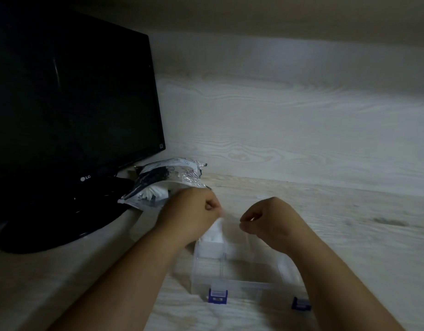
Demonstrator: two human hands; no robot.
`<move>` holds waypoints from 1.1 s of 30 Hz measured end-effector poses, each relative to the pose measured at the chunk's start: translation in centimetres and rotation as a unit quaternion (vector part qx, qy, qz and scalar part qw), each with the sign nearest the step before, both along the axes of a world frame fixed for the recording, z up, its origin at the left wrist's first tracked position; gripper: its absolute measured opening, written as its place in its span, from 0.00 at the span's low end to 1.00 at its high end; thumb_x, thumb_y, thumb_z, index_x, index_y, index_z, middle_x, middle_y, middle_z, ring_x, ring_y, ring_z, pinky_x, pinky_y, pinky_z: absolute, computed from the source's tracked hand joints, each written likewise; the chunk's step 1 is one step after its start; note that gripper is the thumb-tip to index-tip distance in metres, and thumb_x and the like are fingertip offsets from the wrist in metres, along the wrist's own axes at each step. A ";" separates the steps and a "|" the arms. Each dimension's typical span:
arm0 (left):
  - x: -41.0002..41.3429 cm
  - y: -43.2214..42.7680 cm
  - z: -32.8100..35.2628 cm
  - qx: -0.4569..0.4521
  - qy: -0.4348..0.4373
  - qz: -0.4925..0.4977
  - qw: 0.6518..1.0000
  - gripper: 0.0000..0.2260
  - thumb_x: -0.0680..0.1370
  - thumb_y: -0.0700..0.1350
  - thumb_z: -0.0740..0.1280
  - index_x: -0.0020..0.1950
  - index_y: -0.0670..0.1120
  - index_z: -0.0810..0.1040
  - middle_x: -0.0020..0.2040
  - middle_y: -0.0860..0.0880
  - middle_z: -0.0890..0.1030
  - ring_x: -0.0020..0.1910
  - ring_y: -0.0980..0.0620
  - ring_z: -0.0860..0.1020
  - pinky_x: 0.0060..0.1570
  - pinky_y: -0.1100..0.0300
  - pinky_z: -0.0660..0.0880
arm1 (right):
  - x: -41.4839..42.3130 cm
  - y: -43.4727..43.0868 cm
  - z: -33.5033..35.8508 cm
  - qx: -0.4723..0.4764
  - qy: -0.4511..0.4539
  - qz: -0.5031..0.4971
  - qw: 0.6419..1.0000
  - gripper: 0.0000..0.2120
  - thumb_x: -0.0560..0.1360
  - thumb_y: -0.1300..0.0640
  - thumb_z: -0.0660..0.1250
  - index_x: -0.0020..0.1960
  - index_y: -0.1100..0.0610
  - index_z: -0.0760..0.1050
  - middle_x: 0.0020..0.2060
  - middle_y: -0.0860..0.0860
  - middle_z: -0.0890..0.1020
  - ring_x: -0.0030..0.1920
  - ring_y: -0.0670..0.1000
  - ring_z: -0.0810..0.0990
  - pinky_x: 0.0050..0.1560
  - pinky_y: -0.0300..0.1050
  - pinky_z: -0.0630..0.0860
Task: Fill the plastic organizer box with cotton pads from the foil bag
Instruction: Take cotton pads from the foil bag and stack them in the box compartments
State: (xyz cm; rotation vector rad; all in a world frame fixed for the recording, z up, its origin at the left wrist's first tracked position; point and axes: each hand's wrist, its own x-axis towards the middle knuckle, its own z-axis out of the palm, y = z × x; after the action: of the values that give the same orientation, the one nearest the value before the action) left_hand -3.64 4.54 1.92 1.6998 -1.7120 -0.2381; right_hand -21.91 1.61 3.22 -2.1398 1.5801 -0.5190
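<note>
In dim light on the pale wood-grain desk (354,237), your left hand (194,209) pinches white cotton pads (214,234) over the far-left compartment of the clear organizer box (242,280). Your right hand (266,218) is curled, its grip unclear. The foil bag (163,182) leans beside the LG monitor (70,96).

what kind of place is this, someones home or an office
Most likely a desk nook at home, though an office is possible: an LG monitor stands on a pale wood-grain desk, a matching back panel rises behind it, and a foil bag and clear organizer box lie there.
</note>
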 end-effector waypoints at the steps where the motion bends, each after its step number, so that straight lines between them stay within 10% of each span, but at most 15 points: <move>1: 0.4 -0.1 0.0 -0.008 -0.006 0.019 1.000 0.02 0.72 0.48 0.71 0.39 0.55 0.81 0.36 0.59 0.80 0.39 0.59 0.79 0.42 0.62 0.77 | 0.0 0.1 0.0 -0.005 -0.003 0.002 1.000 0.03 0.73 0.52 0.72 0.46 0.49 0.84 0.36 0.43 0.81 0.34 0.41 0.78 0.32 0.31 0.71; 12: 4.6 0.2 0.3 0.142 -0.251 0.219 0.932 0.16 0.76 0.42 0.62 0.63 0.52 0.77 0.63 0.46 0.77 0.61 0.44 0.76 0.55 0.53 0.76 | 0.2 0.3 0.1 0.003 -0.011 0.007 1.000 0.03 0.74 0.52 0.71 0.46 0.49 0.83 0.40 0.46 0.83 0.37 0.45 0.81 0.36 0.35 0.74; 21: 6.4 -0.1 0.1 0.292 -0.243 0.202 0.903 0.25 0.72 0.53 0.72 0.65 0.45 0.73 0.66 0.44 0.75 0.64 0.43 0.74 0.60 0.54 0.74 | 0.2 0.4 0.1 0.009 -0.014 0.007 1.000 0.03 0.74 0.51 0.72 0.46 0.49 0.82 0.39 0.48 0.84 0.36 0.47 0.82 0.33 0.34 0.73; 25: 5.0 -0.2 -0.1 0.220 -0.279 0.127 0.926 0.07 0.73 0.48 0.70 0.46 0.46 0.75 0.52 0.48 0.80 0.51 0.48 0.80 0.44 0.59 0.74 | 0.3 0.4 0.1 0.011 -0.011 0.011 1.000 0.05 0.74 0.50 0.71 0.48 0.50 0.82 0.40 0.48 0.84 0.37 0.47 0.82 0.35 0.34 0.74; 33: 3.4 0.1 -0.1 0.149 -0.226 0.083 0.959 0.06 0.74 0.44 0.70 0.49 0.45 0.82 0.49 0.48 0.81 0.45 0.50 0.81 0.43 0.60 0.78 | 0.4 0.3 0.0 0.014 -0.014 0.006 1.000 0.04 0.74 0.51 0.72 0.47 0.50 0.82 0.40 0.49 0.84 0.38 0.49 0.83 0.40 0.39 0.78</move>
State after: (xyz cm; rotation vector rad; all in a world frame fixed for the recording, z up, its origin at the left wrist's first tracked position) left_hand -0.21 4.61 1.86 2.2438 -1.9094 -0.0273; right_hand -21.54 1.95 3.22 -2.1101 1.5492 -0.5182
